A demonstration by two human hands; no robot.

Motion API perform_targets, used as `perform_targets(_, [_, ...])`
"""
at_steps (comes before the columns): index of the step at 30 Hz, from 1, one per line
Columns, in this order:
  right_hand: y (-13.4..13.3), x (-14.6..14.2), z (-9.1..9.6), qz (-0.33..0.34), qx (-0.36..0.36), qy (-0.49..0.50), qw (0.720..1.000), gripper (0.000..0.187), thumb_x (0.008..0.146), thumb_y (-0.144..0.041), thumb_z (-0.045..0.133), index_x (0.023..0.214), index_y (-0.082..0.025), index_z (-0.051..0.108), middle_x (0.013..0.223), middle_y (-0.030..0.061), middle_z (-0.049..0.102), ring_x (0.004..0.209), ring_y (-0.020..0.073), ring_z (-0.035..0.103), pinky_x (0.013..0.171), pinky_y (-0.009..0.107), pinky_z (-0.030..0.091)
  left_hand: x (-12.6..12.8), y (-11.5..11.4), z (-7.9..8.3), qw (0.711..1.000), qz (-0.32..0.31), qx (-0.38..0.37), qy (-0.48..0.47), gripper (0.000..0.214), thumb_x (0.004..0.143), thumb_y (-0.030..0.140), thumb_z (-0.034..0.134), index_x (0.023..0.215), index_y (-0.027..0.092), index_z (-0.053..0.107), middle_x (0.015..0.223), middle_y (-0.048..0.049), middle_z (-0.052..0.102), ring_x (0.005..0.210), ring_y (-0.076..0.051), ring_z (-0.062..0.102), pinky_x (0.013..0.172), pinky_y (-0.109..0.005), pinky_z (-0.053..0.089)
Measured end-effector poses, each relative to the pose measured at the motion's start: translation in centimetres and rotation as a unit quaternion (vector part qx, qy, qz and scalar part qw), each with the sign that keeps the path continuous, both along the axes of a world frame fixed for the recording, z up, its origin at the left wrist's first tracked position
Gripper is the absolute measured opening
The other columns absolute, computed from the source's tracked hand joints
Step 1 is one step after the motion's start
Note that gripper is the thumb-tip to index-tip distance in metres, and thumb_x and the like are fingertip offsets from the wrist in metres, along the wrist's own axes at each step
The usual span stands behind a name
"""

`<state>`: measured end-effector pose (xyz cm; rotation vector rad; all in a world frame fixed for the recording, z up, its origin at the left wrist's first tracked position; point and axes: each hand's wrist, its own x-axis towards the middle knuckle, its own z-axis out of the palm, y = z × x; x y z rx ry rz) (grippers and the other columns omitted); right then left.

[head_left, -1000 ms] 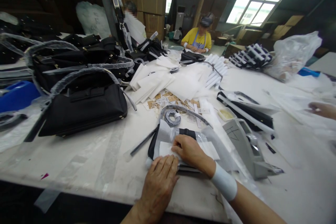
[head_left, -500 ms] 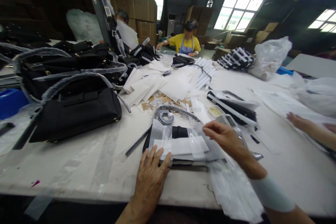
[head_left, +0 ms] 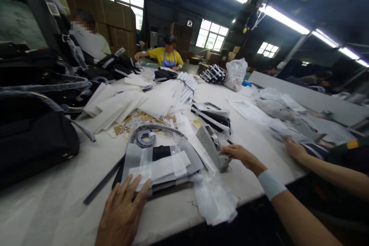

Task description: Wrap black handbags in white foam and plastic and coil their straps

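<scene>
My left hand lies with spread fingers on the near left edge of a black handbag. Grey and white paper sheets and clear tape strips cover the bag's upper face. A wrapped handle arches behind it, with a coiled, plastic-wrapped strap inside the arch. To the right stands a grey tape dispenser. My right hand pinches at the dispenser's near end, apparently on the tape end; the tape itself is hard to see between the fingers.
Black handbags crowd the left. Papers and tags lie behind the work. Another black bag sits beyond the dispenser. Thin plastic hangs over the front edge. A co-worker's hand is at the right; others sit opposite.
My right hand has moved from beside the wrapped bag to the tape dispenser. The left hand still rests on the bag. The view has swung to the right.
</scene>
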<state>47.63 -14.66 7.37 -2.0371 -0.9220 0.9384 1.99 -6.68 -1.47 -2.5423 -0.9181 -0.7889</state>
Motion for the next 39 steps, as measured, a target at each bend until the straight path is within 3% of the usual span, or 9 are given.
perform_targets(7, [0.2, -1.2, 1.2, -0.032, 0.077, 0.031, 0.996, 0.038, 0.061, -0.052, 0.074, 0.065, -0.015, 0.068, 0.066, 0.0049, 0.067, 0.062, 0.0164, 0.055, 0.065, 0.03, 0.042, -0.2, 0.5, -0.2, 1.0, -0.005, 0.015, 0.014, 0.052, 0.087, 0.014, 0.047, 0.135, 0.031, 0.055, 0.134, -0.007, 0.061, 0.129, -0.033, 0.048, 0.103, -0.049, 0.034])
perform_targets(12, [-2.7, -1.9, 2.4, -0.089, 0.146, 0.019, 0.985, 0.03, 0.067, -0.047, 0.069, 0.065, -0.018, 0.061, 0.062, -0.0017, 0.057, 0.061, 0.0128, 0.048, 0.065, 0.027, 0.041, -0.2, 0.6, -0.2, 1.0, 0.001, -0.009, 0.005, 0.046, 0.09, 0.017, 0.045, 0.133, 0.031, 0.057, 0.131, -0.0057, 0.063, 0.128, -0.032, 0.049, 0.104, -0.048, 0.034])
perform_targets(18, [-5.6, -3.5, -0.5, -0.13, 0.081, 0.028, 0.988, 0.033, 0.06, -0.05, 0.066, 0.058, -0.02, 0.053, 0.057, -0.0034, 0.048, 0.053, 0.0118, 0.042, 0.058, 0.028, 0.039, 0.0, 0.6, 0.5, 1.0, 0.002, -0.008, 0.001, 0.046, 0.09, 0.016, 0.043, 0.13, 0.032, 0.06, 0.129, -0.0042, 0.064, 0.126, -0.031, 0.051, 0.103, -0.045, 0.035])
perform_targets(21, [-6.3, -3.0, -2.1, -0.103, 0.048, -0.016, 0.993, 0.032, 0.061, -0.051, 0.064, 0.056, -0.021, 0.054, 0.058, -0.0007, 0.052, 0.055, 0.015, 0.046, 0.06, 0.031, 0.042, 0.1, 0.1, 1.0, 1.0, 0.015, -0.017, -0.002, 0.048, 0.089, 0.012, 0.045, 0.13, 0.033, 0.059, 0.129, -0.003, 0.064, 0.125, -0.028, 0.052, 0.103, -0.043, 0.035])
perform_targets(24, [-7.2, -1.7, -3.0, -0.046, -0.061, -0.153, 0.985, 0.033, 0.054, -0.053, 0.064, 0.046, -0.024, 0.052, 0.052, 0.0028, 0.054, 0.055, 0.0203, 0.048, 0.057, 0.035, 0.041, 0.3, -0.5, 1.4, 0.998, 0.033, -0.046, -0.014, 0.049, 0.089, 0.01, 0.045, 0.129, 0.034, 0.06, 0.13, -0.0024, 0.064, 0.127, -0.027, 0.051, 0.106, -0.043, 0.034])
perform_targets(26, [-7.4, -1.7, -2.6, 0.004, -0.096, -0.158, 0.983, 0.036, 0.055, -0.058, 0.062, 0.047, -0.024, 0.052, 0.05, 0.003, 0.053, 0.053, 0.0216, 0.049, 0.055, 0.036, 0.041, 0.5, -0.9, 1.5, 0.996, 0.039, -0.072, -0.028, 0.048, 0.09, 0.01, 0.046, 0.128, 0.035, 0.06, 0.131, -0.0018, 0.063, 0.129, -0.026, 0.05, 0.108, -0.042, 0.032])
perform_targets(31, [-3.2, -8.9, 3.6, 0.249, -0.057, -0.035, 0.966, 0.034, 0.076, -0.055, 0.062, 0.07, -0.021, 0.064, 0.066, 0.002, 0.06, 0.064, 0.019, 0.054, 0.061, 0.029, 0.044, 0.8, -1.3, 1.3, 0.986, 0.054, -0.143, -0.062, 0.044, 0.09, 0.018, 0.055, 0.129, 0.038, 0.059, 0.134, -0.0006, 0.06, 0.134, -0.026, 0.045, 0.114, -0.044, 0.026])
perform_targets(35, [4.3, -18.4, 8.1, 0.469, -0.04, -0.013, 0.882, 0.025, 0.082, -0.042, 0.065, 0.076, -0.018, 0.068, 0.071, 0.0002, 0.063, 0.068, 0.0143, 0.053, 0.064, 0.024, 0.042, 0.7, -1.3, 1.0, 0.982, 0.052, -0.171, -0.058, 0.044, 0.09, 0.022, 0.058, 0.131, 0.041, 0.056, 0.137, 0.0007, 0.058, 0.136, -0.025, 0.041, 0.115, -0.044, 0.024])
perform_targets(39, [11.5, -25.0, 7.3, 0.606, -0.052, -0.119, 0.785, 0.017, 0.079, -0.035, 0.068, 0.078, -0.017, 0.071, 0.063, -0.0039, 0.059, 0.058, 0.01, 0.049, 0.053, 0.02, 0.034, 0.6, -1.4, 0.9, 0.982, 0.049, -0.178, -0.033, 0.053, 0.089, 0.018, 0.057, 0.137, 0.04, 0.051, 0.14, -0.0011, 0.055, 0.139, -0.026, 0.037, 0.116, -0.046, 0.023])
